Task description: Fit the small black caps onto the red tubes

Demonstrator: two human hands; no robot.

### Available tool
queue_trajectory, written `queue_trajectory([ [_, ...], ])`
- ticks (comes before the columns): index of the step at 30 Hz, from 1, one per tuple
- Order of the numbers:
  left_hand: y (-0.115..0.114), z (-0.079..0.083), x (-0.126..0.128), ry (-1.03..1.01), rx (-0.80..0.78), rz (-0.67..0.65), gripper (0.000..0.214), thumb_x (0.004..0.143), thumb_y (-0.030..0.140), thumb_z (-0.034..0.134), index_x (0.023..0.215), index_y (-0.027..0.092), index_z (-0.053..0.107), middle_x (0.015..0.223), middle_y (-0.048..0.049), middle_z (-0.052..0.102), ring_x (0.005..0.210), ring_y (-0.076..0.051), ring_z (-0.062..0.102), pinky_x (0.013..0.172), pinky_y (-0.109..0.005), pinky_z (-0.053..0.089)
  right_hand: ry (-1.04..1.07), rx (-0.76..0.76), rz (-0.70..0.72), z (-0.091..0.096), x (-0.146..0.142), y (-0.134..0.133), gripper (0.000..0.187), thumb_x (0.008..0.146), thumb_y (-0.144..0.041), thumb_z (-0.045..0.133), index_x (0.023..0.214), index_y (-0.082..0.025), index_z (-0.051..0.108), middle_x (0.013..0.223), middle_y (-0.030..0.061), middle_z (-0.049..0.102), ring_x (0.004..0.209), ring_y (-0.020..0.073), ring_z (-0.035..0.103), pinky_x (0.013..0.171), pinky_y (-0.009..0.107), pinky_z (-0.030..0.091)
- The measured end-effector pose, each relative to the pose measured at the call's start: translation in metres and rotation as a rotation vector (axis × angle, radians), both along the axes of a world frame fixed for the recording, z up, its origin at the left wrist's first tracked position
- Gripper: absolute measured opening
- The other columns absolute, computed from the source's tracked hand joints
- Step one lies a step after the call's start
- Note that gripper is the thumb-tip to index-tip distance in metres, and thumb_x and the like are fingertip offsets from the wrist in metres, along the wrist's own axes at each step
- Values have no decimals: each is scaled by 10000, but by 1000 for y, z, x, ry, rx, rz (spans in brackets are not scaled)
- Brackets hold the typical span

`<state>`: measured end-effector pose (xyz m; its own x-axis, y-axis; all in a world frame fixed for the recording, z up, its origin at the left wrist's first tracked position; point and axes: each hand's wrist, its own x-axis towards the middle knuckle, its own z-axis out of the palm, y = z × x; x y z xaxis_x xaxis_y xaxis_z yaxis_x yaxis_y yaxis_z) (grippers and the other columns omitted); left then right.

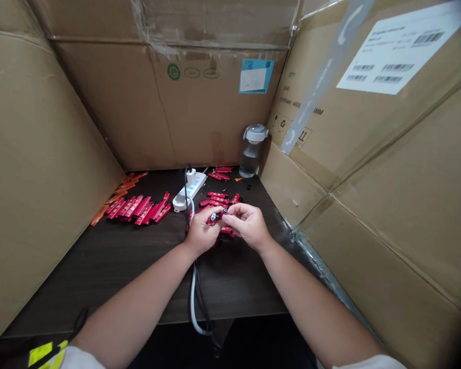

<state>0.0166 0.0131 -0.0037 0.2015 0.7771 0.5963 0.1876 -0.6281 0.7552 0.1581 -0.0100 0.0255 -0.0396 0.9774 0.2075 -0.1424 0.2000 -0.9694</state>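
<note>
Grip first, from the head camera: what's the left hand [202, 231] got?

It's closed on a small red stick [215, 218], pinching it at the fingertips. One end looks dark with a silver tip, but it's too small to make out properly.

And the right hand [249, 226]?

Clenched on the same stick from the other side, so both hands are gripping it.

Where's the stick, then?

Between the hands, held above the table [100, 271], right over a loose pile [217, 201] of more red sticks.

Any others around?

Yes, a tight row [138, 211] off to the left and a small heap [219, 173] by the back wall. Orange sticks [122, 190] lie along the left wall.

What else is near the hands?

A white power strip [190, 190] sits just beyond the left hand. A white cable [194, 302] and a black cable [202, 302] run down past the left wrist and over the table edge.

Further back?

A plastic water bottle [252, 151] stands in the right corner, against cardboard walls [215, 113]. A barcode label [392, 56] is stuck high on the right one.
</note>
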Motion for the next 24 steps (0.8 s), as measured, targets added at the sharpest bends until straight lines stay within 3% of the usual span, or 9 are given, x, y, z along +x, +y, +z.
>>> queue_trajectory([
  [9, 0, 3, -1, 18, -11, -70, 247, 748, 252, 670, 981, 168, 680, 876, -42, 695, 775, -148, 636, 730, -250, 492, -12, 26, 46, -3, 7, 1, 217, 640, -280, 759, 689, -143, 598, 530, -45, 515, 405, 42, 396, 354, 165, 296],
  [15, 5, 4, -3, 132, -29, -46, 205, 743, 237, 662, 934, 166, 683, 860, -51, 689, 780, -162, 630, 748, -279, 488, 143, -3, 147, -4, 13, 5, 219, 661, -272, 748, 670, -151, 566, 480, -72, 452, 351, 20, 313, 328, 159, 239],
  [20, 23, 2, -12, 357, 56, 150, 197, 781, 289, 625, 939, 195, 695, 916, -51, 669, 876, -182, 590, 825, -311, 462, 261, -12, -26, -3, 16, 16, 224, 650, -291, 736, 703, -175, 552, 516, -64, 504, 402, 52, 430, 373, 171, 379],
  [24, 38, 0, -14, 616, 57, 292, 240, 779, 271, 616, 1002, 233, 696, 901, -49, 612, 848, -183, 555, 760, -296, 459, 55, -108, -246, -18, 17, 31, 190, 657, -289, 708, 682, -150, 581, 498, -19, 577, 404, 89, 528, 393, 191, 453],
])
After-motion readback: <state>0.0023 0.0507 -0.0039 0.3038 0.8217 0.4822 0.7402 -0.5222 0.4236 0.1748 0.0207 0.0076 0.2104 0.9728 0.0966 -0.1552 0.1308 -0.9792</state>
